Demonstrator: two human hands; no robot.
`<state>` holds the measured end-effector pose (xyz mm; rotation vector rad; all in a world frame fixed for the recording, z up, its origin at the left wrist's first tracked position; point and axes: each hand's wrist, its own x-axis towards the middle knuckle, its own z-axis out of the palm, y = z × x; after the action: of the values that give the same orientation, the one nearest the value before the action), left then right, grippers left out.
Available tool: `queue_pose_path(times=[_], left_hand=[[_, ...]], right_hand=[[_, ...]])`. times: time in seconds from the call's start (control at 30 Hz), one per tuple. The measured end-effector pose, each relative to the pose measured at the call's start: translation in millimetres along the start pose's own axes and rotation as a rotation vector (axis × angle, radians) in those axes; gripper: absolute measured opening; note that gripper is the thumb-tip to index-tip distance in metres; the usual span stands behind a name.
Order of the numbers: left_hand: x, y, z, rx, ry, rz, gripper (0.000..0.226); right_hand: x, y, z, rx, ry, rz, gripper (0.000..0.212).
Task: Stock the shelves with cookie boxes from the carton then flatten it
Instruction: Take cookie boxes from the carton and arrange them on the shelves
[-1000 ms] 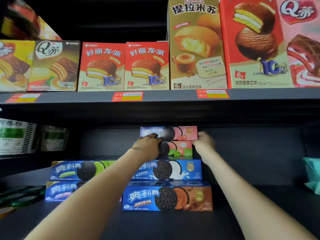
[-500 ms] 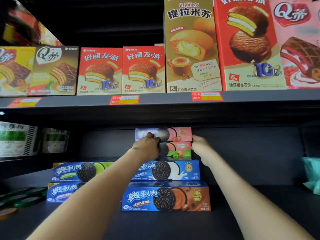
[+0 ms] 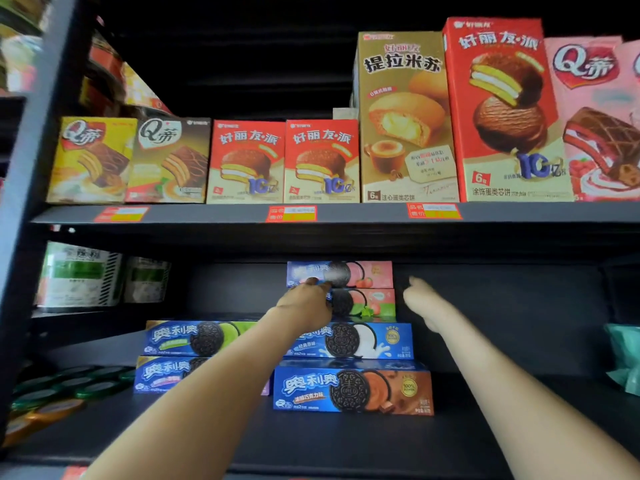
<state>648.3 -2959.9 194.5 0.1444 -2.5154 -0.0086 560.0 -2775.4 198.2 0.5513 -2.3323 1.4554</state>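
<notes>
Setting: a dark shop shelving unit; the lower shelf [image 3: 346,441] carries the cookie boxes, and the carton is not in view.
Front box: a blue and brown chocolate box [image 3: 353,389] lies flat nearest the shelf edge, with another blue box [image 3: 166,374] just beside it on the left.
Second tier: a blue white-cream box [image 3: 360,341] lies on the chocolate one, and a lime box [image 3: 194,337] on the left one.
Left hand: the left hand [image 3: 304,306] is up against the left end of the two topmost boxes. Its fingers are curled and its thumb tip touches the top one; I cannot tell if it pinches or only presses.
Right hand: the right hand [image 3: 422,303] hangs in the air just off the right end of those boxes, fingers loose and spread, holding nothing.
Top of stack: a pink and green box [image 3: 370,303] with a pink peach box [image 3: 349,273] on it, both flat and lined up at the back of the stack.
Change: half a second ago the right hand lay against the right end of these two boxes; now it is off them, while the left keeps contact.
Meaning: the two top boxes look set and squared, so this placement is likely finishing. More boxes, and flattening the carton, probably remain.
Beyond: the upper shelf [image 3: 346,213] holds upright pie boxes [image 3: 322,161] in a row.
</notes>
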Motion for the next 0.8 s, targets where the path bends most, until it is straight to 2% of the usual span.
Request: queue_pose_path(times=[0.1,0.2,0.47,0.6,0.8], left_hand=[[-17,-1,-4,-0.046,0.029,-0.009,0.049],[-45,11,-10,-0.116,0.129,0.002,0.042],[-160,56,-24,-0.571,0.356,0.024,0.021],[-234,82,-25,-0.763,0.413,0.098,0.012],[-329,101,12,-0.784,0.300,0.153,0.009]], right_hand=[[-16,-4,3,-0.050,0.100,-0.037,0.055],[-48,-17,2,-0.139,0.141,-0.180,0.034],[-170,-34,5,-0.210,0.231,-0.567,0.006],[-252,-12,6,-0.221,0.319,-0.717,0.009],[-356,42,1,-0.261,0.245,-0.677,0.016]])
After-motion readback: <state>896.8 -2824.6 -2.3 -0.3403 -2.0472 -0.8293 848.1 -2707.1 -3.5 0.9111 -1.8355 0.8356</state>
